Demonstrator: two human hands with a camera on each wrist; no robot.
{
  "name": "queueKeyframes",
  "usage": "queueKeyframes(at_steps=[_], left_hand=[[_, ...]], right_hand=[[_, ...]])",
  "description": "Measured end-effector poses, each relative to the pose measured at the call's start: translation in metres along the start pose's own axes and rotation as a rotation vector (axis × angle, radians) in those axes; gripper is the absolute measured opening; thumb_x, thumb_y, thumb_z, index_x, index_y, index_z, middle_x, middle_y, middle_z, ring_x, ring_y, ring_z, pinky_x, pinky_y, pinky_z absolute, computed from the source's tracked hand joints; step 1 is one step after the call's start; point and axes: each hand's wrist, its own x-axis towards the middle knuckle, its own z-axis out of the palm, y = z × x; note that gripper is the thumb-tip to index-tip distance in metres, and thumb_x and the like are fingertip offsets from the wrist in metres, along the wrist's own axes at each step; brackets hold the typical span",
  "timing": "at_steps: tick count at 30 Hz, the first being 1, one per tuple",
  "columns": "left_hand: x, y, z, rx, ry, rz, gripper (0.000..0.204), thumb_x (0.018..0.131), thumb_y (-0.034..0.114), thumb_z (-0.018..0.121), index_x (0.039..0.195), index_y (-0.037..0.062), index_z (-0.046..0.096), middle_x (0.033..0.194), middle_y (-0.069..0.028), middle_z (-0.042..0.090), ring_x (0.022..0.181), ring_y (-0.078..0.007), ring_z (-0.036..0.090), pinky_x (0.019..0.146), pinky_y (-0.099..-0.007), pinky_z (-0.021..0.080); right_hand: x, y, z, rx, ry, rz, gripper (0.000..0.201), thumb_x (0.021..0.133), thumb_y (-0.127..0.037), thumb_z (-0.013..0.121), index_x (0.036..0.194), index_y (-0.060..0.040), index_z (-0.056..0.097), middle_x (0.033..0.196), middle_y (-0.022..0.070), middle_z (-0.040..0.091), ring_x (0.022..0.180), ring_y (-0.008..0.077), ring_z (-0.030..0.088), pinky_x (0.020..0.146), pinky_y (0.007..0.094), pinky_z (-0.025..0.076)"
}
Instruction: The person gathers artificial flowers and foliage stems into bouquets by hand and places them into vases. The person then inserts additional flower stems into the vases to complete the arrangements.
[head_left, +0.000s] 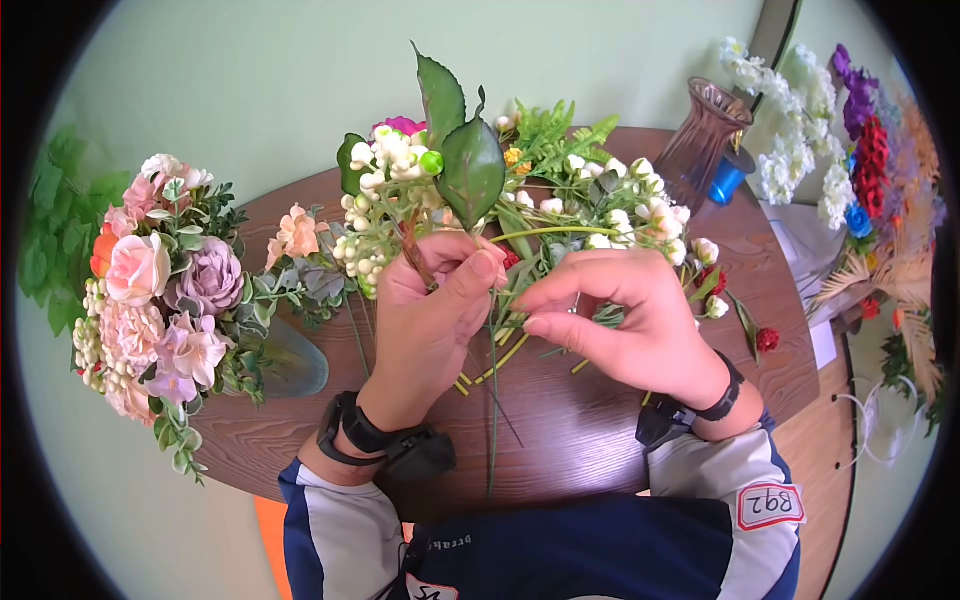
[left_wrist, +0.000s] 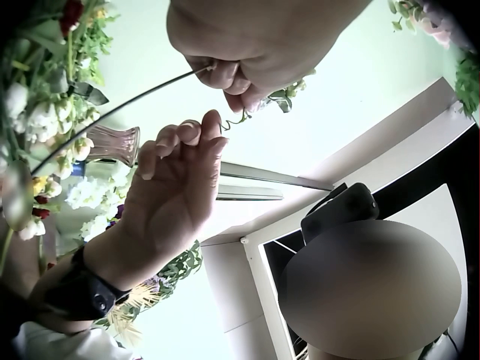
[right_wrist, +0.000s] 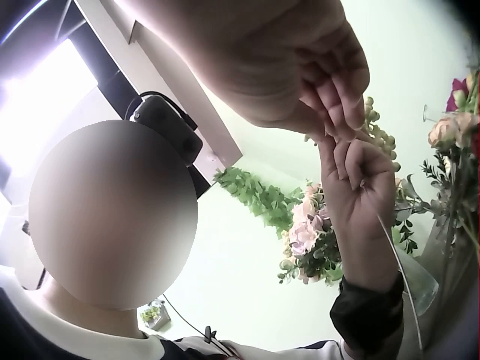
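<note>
Step, seemingly: working the curly strand (left_wrist: 236, 121) | left grip (head_left: 428, 305): curled round leafy sprig (head_left: 472, 175), left of glass vase (head_left: 697, 140) | right grip (head_left: 625, 315): fingertips pinching strand | next likely calls for: steady sprig, light strand tension

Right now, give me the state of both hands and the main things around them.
Left hand: curled, gripping a thin stem.
Right hand: fingertips drawn together beside the left; any pinch unclear.
Left glass vase: holding a mixed bouquet.
Brown-tinted glass vase: standing, no flowers visible in its mouth.
White blossoms: bunched over the table.
Red flower: lying near the table's right edge.
Black wrist devices: strapped on both wrists.
</note>
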Motion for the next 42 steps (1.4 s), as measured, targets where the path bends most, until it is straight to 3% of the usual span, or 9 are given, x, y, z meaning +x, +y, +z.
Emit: queueKeyframes(at_steps=[5, 8, 15, 21, 24, 30, 34, 39, 42], left_hand=[[0.000, -0.001, 0.001, 0.013, -0.032, -0.025, 0.008, 0.084, 0.007, 0.061, 0.089, 0.0017, 0.057, 0.077, -0.0077, 0.062, 0.046, -0.0023, 0.038, 0.040, -0.0175, 0.026], [-0.002, -0.002, -0.002, 0.028, -0.059, -0.045, 0.006, 0.085, 0.006, 0.060, 0.087, 0.0027, 0.056, 0.075, -0.0078, 0.062, 0.046, -0.0026, 0.039, 0.041, -0.0171, 0.026], [-0.006, -0.006, 0.006, 0.112, -0.035, 0.015, 0.007, 0.086, 0.006, 0.058, 0.088, 0.0041, 0.052, 0.070, -0.0055, 0.061, 0.051, -0.0029, 0.046, 0.043, -0.0165, 0.030], [-0.010, -0.004, 0.008, 0.252, 0.033, 0.028, 0.008, 0.087, 0.008, 0.058, 0.085, 0.0037, 0.051, 0.070, -0.0042, 0.060, 0.053, -0.0026, 0.048, 0.046, -0.0161, 0.031], [-0.011, -0.003, 0.007, 0.182, 0.090, -0.044, 0.009, 0.087, 0.009, 0.058, 0.084, 0.0035, 0.051, 0.071, -0.0044, 0.060, 0.051, -0.0017, 0.045, 0.044, -0.0165, 0.030], [-0.011, -0.006, 0.010, 0.124, 0.199, -0.049, 0.010, 0.088, 0.010, 0.056, 0.083, 0.0034, 0.050, 0.069, -0.0063, 0.058, 0.044, -0.0005, 0.036, 0.040, -0.0164, 0.025], [-0.011, -0.005, 0.013, 0.135, 0.227, -0.032, 0.009, 0.089, 0.010, 0.054, 0.083, 0.0032, 0.050, 0.068, -0.0075, 0.058, 0.042, -0.0006, 0.034, 0.039, -0.0165, 0.023], [-0.007, -0.005, 0.010, 0.117, 0.139, 0.117, 0.011, 0.090, 0.012, 0.054, 0.084, 0.0039, 0.049, 0.069, -0.0070, 0.058, 0.043, -0.0013, 0.033, 0.038, -0.0171, 0.023], [-0.005, 0.003, 0.008, 0.145, 0.059, 0.081, 0.012, 0.090, 0.013, 0.053, 0.085, 0.0042, 0.047, 0.070, -0.0067, 0.057, 0.044, -0.0023, 0.034, 0.039, -0.0171, 0.023]], right_hand=[[0.006, 0.009, -0.005, 0.688, -0.245, 0.494, 0.012, 0.083, -0.013, 0.063, 0.086, -0.0013, 0.064, 0.069, 0.0033, 0.064, 0.054, 0.0093, 0.059, 0.043, 0.0183, 0.041], [0.007, 0.022, -0.002, 0.997, -0.350, 0.574, 0.012, 0.084, -0.013, 0.063, 0.083, -0.0005, 0.061, 0.067, 0.0053, 0.063, 0.052, 0.0102, 0.059, 0.041, 0.0169, 0.040], [0.006, 0.029, 0.008, 1.080, -0.389, 0.485, 0.024, 0.082, -0.009, 0.063, 0.065, -0.0057, 0.047, 0.054, 0.0040, 0.057, 0.041, 0.0076, 0.051, 0.035, 0.0178, 0.031], [0.008, 0.025, 0.005, 0.912, -0.364, 0.530, 0.031, 0.079, -0.001, 0.061, 0.059, -0.0093, 0.040, 0.049, -0.0021, 0.049, 0.039, 0.0035, 0.045, 0.036, 0.0176, 0.026], [0.003, 0.024, 0.006, 0.564, -0.236, 0.329, 0.031, 0.076, -0.001, 0.063, 0.057, -0.0080, 0.040, 0.047, -0.0024, 0.047, 0.040, 0.0038, 0.046, 0.037, 0.0203, 0.028], [-0.003, 0.008, 0.014, -0.406, 0.060, -0.238, 0.020, 0.063, -0.002, 0.062, 0.061, -0.0051, 0.042, 0.049, 0.0046, 0.044, 0.041, 0.0190, 0.049, 0.039, 0.0314, 0.038], [-0.011, 0.006, 0.024, -0.806, 0.135, -0.468, 0.022, 0.064, -0.001, 0.062, 0.061, -0.0062, 0.041, 0.053, 0.0037, 0.041, 0.044, 0.0161, 0.048, 0.038, 0.0295, 0.038], [-0.004, 0.014, 0.022, -0.742, 0.232, -0.622, 0.017, 0.068, -0.002, 0.063, 0.063, -0.0041, 0.047, 0.052, 0.0034, 0.040, 0.044, 0.0159, 0.047, 0.037, 0.0287, 0.036], [0.000, 0.016, 0.013, -0.309, 0.083, -0.413, 0.013, 0.070, -0.001, 0.066, 0.065, -0.0015, 0.054, 0.058, 0.0079, 0.053, 0.045, 0.0191, 0.053, 0.040, 0.0260, 0.039]])
